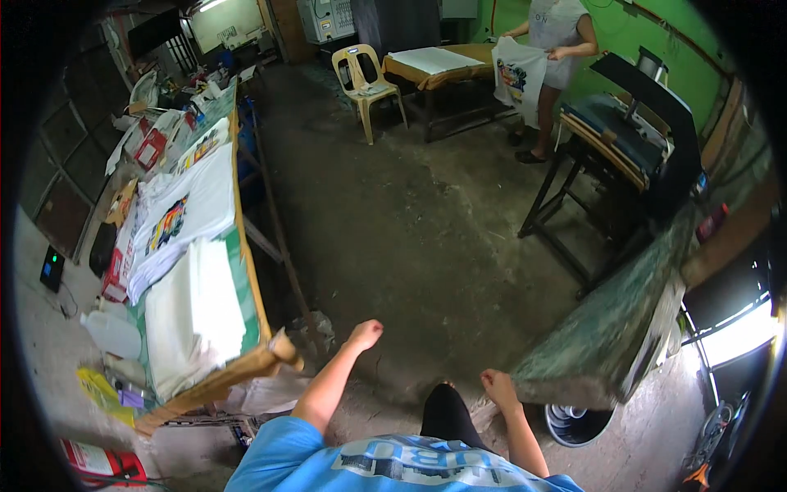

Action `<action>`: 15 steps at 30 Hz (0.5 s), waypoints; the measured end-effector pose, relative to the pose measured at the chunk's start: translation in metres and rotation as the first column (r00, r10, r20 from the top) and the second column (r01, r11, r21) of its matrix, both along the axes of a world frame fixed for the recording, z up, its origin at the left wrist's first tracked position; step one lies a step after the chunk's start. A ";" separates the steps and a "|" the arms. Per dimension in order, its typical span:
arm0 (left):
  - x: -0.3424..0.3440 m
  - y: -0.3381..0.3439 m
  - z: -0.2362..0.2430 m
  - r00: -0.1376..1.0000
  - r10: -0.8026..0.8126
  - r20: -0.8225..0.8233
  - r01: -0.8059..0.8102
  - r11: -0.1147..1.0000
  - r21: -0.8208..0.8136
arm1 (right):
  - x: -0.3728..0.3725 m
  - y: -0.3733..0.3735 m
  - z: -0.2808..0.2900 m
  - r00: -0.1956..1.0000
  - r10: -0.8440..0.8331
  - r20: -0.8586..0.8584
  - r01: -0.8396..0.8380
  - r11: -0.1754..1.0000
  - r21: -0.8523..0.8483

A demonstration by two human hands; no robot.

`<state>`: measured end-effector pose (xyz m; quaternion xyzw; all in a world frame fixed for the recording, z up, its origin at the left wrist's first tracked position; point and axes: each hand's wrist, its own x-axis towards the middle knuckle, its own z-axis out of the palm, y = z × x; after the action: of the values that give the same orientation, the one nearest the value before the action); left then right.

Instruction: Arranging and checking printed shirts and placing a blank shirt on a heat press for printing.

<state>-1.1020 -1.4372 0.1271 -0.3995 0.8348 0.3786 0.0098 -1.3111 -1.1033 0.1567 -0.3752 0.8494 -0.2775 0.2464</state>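
I had the left hand with its fingers curled together, nothing visible in them, and the right hand curled likewise just beside a worn greenish bench, though I couldn't tell whether they touched it. Both forearms angled forward over the floor, while the folded white cloth lay well to the left on the counter. A dark bucket below the bench held something round and greyish, too small to identify.
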 end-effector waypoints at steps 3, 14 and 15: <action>0.012 -0.035 0.011 0.994 0.105 -0.029 -0.102 0.991 0.093 | -0.049 -0.061 0.025 0.999 0.030 0.033 -0.029 0.999 -0.019; 0.133 -0.102 -0.044 0.953 -0.299 0.048 0.302 0.925 -0.232 | -0.198 -0.431 0.119 0.920 0.387 -0.061 -0.389 0.920 -0.037; 0.096 -0.124 -0.019 0.973 -0.226 -0.042 0.216 0.962 -0.165 | -0.212 -0.464 0.126 0.931 0.358 -0.071 -0.361 0.931 -0.046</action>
<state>-1.0056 -1.5610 0.1086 -0.2918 0.9017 0.3191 -0.0055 -1.5233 -1.5674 0.2822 -0.5397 0.7650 -0.2408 0.2558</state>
